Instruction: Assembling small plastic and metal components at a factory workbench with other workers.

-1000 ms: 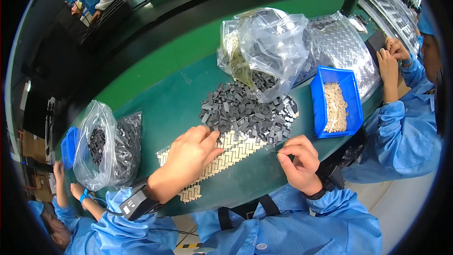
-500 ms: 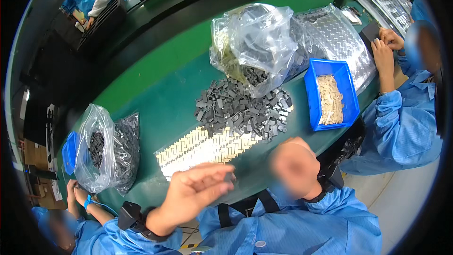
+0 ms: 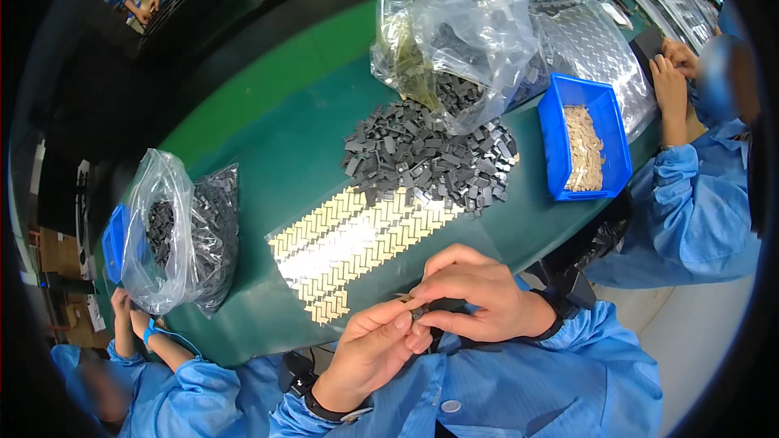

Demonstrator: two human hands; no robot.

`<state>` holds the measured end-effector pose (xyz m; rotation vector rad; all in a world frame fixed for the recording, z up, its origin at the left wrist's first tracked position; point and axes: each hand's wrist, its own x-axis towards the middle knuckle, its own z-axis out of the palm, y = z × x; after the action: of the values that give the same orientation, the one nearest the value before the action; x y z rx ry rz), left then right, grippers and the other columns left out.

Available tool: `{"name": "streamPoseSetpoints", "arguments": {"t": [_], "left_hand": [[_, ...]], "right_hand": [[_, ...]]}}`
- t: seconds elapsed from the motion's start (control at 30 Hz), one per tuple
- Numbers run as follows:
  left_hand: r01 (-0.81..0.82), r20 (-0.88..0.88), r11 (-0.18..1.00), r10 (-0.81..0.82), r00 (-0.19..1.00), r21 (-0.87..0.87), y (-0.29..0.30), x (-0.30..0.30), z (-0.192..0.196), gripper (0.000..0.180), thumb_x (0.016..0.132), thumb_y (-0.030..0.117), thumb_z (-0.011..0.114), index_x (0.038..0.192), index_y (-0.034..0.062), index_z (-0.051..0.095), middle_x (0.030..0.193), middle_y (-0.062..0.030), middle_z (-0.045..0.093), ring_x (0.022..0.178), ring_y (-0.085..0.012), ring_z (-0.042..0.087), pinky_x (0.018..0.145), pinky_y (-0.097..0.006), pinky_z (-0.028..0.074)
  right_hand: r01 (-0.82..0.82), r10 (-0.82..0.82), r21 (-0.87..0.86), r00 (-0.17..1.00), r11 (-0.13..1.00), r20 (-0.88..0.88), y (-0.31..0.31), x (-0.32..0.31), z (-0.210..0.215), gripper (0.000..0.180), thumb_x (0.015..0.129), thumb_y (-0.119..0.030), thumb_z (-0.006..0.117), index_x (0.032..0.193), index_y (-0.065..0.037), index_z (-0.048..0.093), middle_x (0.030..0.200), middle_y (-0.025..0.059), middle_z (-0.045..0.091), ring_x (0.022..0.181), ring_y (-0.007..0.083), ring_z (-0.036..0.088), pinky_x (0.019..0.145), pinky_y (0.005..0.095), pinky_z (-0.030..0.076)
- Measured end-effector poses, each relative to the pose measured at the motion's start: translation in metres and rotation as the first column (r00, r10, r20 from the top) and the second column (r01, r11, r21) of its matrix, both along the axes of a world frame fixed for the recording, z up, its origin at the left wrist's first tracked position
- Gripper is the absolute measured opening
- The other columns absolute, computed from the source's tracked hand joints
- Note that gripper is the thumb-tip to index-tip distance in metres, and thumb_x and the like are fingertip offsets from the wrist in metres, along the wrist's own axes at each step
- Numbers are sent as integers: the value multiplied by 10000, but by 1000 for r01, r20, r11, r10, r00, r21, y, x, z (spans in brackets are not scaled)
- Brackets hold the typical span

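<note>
My left hand (image 3: 372, 354) and my right hand (image 3: 482, 298) meet in front of my body, fingers closed and fingertips together. Between them is a small dark block (image 3: 418, 315), mostly covered by the fingers. A thin tan edge shows at the fingertips; what it belongs to is hidden. Just beyond the hands lies a sheet of cream-yellow pieces (image 3: 324, 262) in a zigzag pattern, with a shiny bare band across it. A heap of small dark grey blocks (image 3: 422, 154) touches the sheet's far edge.
At right stands a blue bin (image 3: 557, 146) with tan chips (image 3: 583, 150). Clear plastic bags (image 3: 479, 28) lie behind the heap. Another bag of dark blocks (image 3: 215, 231) stands at left, beside a blue container (image 3: 114, 235). Co-workers' hands (image 3: 672, 81) are at right, others (image 3: 134, 320) at lower left.
My left hand, raised over the sheet's near edge with a small dark piece, has come down toward my body. My right hand, blurred before, now meets it. The view has shifted slightly.
</note>
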<state>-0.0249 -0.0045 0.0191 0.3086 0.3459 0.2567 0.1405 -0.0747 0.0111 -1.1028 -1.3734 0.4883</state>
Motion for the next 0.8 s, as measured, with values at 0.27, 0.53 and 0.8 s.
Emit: {"name": "streamPoseSetpoints", "arguments": {"t": [0.27, 0.53, 0.8], "left_hand": [[-81, -145, 859, 177, 973, 505, -8, 13, -7, 263, 857, 45, 538, 1100, -56, 546, 1041, -136, 573, 832, -155, 536, 716, -258, 445], [-153, -206, 813, 316, 926, 561, -12, 18, 1, 222, 813, -11, 580, 1032, -47, 593, 986, -181, 608, 841, -190, 603, 725, -280, 492], [-137, -192, 704, 367, 910, 697, -13, 21, -6, 238, 794, -69, 574, 1031, -51, 589, 977, -172, 608, 817, -190, 621, 746, -270, 516]], "right_hand": [[199, -208, 94, 974, 975, 90, -7, -2, -8, 337, 665, -26, 699, 983, -14, 588, 847, 66, 625, 710, 258, 565, 647, 308, 453], [192, -182, 39, 966, 981, -182, -11, -9, -11, 263, 713, 17, 663, 960, 8, 571, 957, 136, 596, 791, 217, 581, 696, 291, 474], [-41, -52, -109, 679, 993, -732, -17, -17, -19, 86, 801, 31, 573, 882, 39, 543, 1023, 127, 510, 895, 144, 529, 773, 266, 456]]}}
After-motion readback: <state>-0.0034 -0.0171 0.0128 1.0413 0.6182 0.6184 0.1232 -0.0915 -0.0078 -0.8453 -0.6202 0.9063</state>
